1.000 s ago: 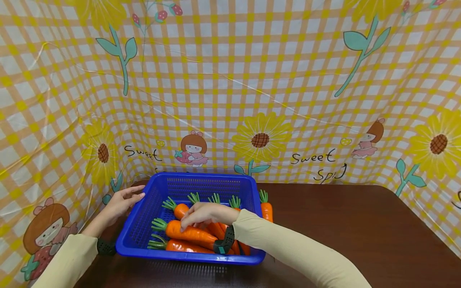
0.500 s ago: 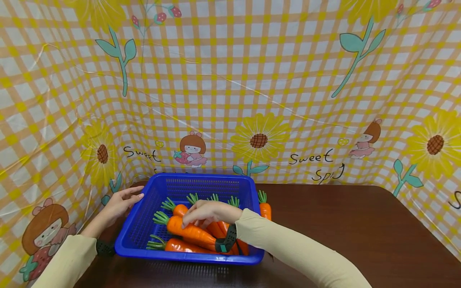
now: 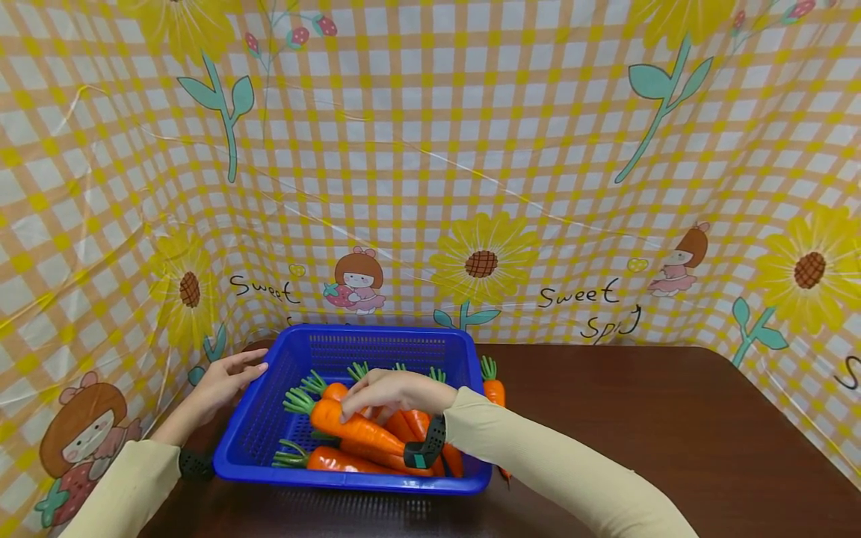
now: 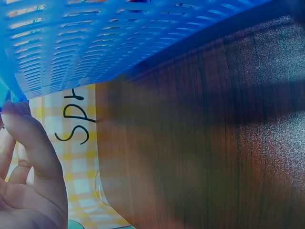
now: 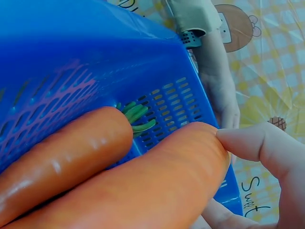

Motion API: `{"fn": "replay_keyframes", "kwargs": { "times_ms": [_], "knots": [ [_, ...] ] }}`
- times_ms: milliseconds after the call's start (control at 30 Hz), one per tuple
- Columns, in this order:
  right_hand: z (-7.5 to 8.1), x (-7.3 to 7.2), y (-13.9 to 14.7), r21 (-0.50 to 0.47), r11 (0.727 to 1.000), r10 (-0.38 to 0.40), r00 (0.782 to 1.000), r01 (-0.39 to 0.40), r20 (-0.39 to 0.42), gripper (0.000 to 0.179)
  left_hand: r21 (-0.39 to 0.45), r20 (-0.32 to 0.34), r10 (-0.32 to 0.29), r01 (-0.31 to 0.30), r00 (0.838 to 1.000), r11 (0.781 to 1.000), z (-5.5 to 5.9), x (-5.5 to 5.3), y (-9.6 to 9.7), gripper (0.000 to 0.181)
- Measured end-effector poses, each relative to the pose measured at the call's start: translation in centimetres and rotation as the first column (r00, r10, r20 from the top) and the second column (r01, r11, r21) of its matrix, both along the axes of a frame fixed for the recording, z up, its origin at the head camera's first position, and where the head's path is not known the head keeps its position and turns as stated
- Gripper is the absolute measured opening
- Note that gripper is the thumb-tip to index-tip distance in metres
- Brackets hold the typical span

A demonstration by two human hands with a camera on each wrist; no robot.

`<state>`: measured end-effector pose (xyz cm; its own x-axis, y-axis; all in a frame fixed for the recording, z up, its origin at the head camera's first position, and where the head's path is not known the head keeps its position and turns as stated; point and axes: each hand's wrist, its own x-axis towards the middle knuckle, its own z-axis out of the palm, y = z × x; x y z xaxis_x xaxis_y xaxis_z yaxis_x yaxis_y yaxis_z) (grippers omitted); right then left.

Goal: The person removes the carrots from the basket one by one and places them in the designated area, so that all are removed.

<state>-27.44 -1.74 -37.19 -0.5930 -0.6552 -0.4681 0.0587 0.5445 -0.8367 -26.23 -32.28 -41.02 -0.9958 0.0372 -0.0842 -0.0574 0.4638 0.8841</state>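
Sleeves [image 3: 558, 463] of pale cloth reach in from the bottom corners, the front rim of a blue basket [image 3: 350, 480] between them. Just behind that rim lies a glossy carrot [image 3: 343, 459]; beyond it, at lower middle of the frame, is the handled carrot [image 3: 363, 430], green top [image 3: 299, 401] pointing left. I take the step in hand to be moving this one carrot within the basket; whether up or down I can't tell. The next move calls for a snug hold, as the skin looks slick. The right hand [image 3: 397, 392] pinches it near the top, thumb and fingers parted by its thickness. Farther left, the left hand [image 3: 225, 382] touches the rim, fingers loosely extended. An outer carrot [image 3: 495, 392] lies just past the basket's right side, on the dark table [image 3: 639, 433]. Checked cloth [image 3: 538, 164] rises behind.
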Motion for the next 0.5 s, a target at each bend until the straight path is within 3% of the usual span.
{"fn": "replay_keyframes", "kwargs": {
  "times_ms": [500],
  "knots": [
    [1.4, 0.2, 1.5, -0.049, 0.998, -0.049, 0.999, 0.049, 0.003, 0.040, -0.001, 0.010, 0.003, -0.003, 1.000, 1.000, 0.2, 0.2, 0.0, 0.065]
  ]
}}
